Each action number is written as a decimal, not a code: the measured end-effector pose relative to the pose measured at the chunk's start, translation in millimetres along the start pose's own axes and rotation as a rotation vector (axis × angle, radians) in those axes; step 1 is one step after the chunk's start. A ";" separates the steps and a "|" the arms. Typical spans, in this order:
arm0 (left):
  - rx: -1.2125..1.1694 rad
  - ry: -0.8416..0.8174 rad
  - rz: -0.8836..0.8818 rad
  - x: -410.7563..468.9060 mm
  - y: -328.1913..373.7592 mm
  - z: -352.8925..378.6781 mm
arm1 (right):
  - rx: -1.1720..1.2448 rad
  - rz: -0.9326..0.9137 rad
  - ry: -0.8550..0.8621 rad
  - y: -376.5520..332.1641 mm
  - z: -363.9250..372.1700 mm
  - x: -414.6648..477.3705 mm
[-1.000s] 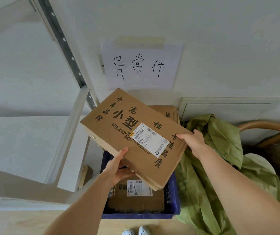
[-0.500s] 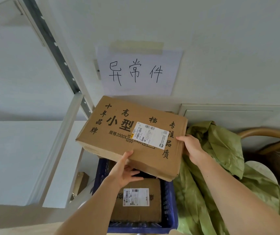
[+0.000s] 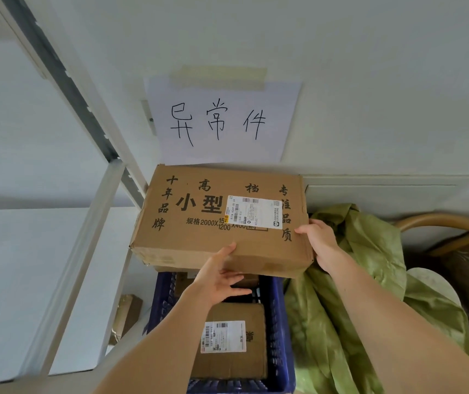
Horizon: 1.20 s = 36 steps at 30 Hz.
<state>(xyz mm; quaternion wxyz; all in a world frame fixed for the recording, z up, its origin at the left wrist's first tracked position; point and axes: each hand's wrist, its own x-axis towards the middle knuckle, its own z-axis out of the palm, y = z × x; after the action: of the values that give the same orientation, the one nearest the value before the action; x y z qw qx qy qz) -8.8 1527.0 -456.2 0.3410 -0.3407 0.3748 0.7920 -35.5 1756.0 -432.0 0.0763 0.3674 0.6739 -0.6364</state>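
Handwritten paper sign [image 3: 222,120] taped to wall. Green sack [image 3: 378,240] crumpled right of blue crate [image 3: 280,336]. White shelf frame [image 3: 85,237] at left.

The wall sheet [image 3: 222,120] reads 异常件; the carton [image 3: 199,243] shows 小型 and, apparently, 规格2000X.

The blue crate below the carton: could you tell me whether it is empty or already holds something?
Not empty. The blue crate already holds a smaller cardboard box with a white label, lying flat inside.
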 end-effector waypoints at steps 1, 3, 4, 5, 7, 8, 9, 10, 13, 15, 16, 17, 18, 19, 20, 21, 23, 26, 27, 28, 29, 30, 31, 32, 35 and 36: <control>-0.005 0.002 0.000 1.3 0.5 3.6 | -0.013 0.004 0.011 -0.8 -0.4 1.2; -0.014 0.008 -0.009 6.0 2.1 9.7 | -0.031 0.006 0.027 -4.2 -1.5 3.6; -0.013 0.007 -0.017 8.5 2.7 11.7 | -0.036 0.004 0.034 -6.8 -2.0 4.3; -0.009 0.003 -0.024 11.0 3.2 12.7 | -0.037 0.001 0.043 -8.6 -2.4 5.9; 0.000 -0.006 -0.036 16.0 3.8 15.2 | -0.044 -0.009 0.059 -11.6 -4.1 9.1; 0.004 -0.010 -0.040 17.4 3.6 16.3 | -0.049 -0.016 0.061 -12.7 -4.5 9.5; 0.008 -0.012 -0.044 18.9 3.6 17.1 | -0.052 -0.022 0.061 -13.5 -4.7 10.2; 0.009 -0.012 -0.045 20.4 3.3 17.5 | -0.058 -0.025 0.060 -13.9 -5.3 10.3; 0.028 -0.024 -0.051 21.4 3.7 16.1 | -0.070 -0.031 0.057 -13.2 -5.4 9.8; 0.048 -0.027 -0.059 18.8 3.5 14.4 | -0.069 -0.041 0.056 -12.9 -5.0 8.0; 0.061 -0.022 -0.058 14.7 3.2 13.1 | -0.068 -0.042 0.053 -12.0 -4.4 4.9; 0.072 -0.021 -0.054 12.8 3.5 12.2 | -0.069 -0.043 0.054 -12.1 -3.8 3.4; 0.087 -0.021 -0.046 9.8 3.9 11.1 | -0.070 -0.045 0.054 -12.5 -2.9 0.9; 0.107 -0.018 -0.035 5.9 3.9 9.6 | -0.069 -0.050 0.052 -12.7 -2.3 -2.7; 0.126 -0.015 -0.021 2.5 3.6 7.7 | -0.073 -0.055 0.049 -13.3 -2.4 -7.1; 0.148 -0.011 -0.007 -1.5 3.5 5.8 | -0.076 -0.064 0.047 -13.8 -2.3 -11.1; 0.209 0.005 0.008 -10.3 3.2 -0.2 | -0.083 -0.085 0.044 -14.8 -2.3 -21.3; 0.324 0.019 0.017 -25.4 2.9 -11.1 | -0.105 -0.129 0.044 -17.8 -2.1 -40.9; 0.346 0.020 0.024 -31.5 3.0 -15.8 | -0.122 -0.148 0.045 -17.4 -1.9 -47.8; 0.364 0.022 0.033 -37.2 3.9 -19.8 | -0.137 -0.166 0.045 -17.7 -1.4 -55.1; 0.379 0.027 0.047 -42.5 4.8 -23.5 | -0.144 -0.187 0.046 -17.7 -0.9 -63.1; 0.390 0.037 0.066 -49.2 4.8 -27.6 | -0.144 -0.198 0.047 -16.7 -0.7 -72.3; 0.397 0.048 0.087 -55.6 5.0 -31.1 | -0.137 -0.203 0.048 -15.3 -0.4 -80.9; 0.402 0.059 0.109 -60.5 5.6 -33.5 | -0.132 -0.203 0.044 -14.4 -0.2 -88.2; 0.424 0.065 0.164 -80.4 3.7 -47.1 | -0.118 -0.209 0.044 -7.4 2.7 -119.1; 0.444 0.059 0.177 -87.7 2.4 -51.9 | -0.120 -0.208 0.045 -4.7 4.3 -129.0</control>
<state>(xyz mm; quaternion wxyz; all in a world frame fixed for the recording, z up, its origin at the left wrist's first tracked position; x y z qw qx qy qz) 50.9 1458.0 -410.9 0.3258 -0.2461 0.5781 0.7065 52.8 1701.1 -355.3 0.0166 0.3044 0.7467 -0.5912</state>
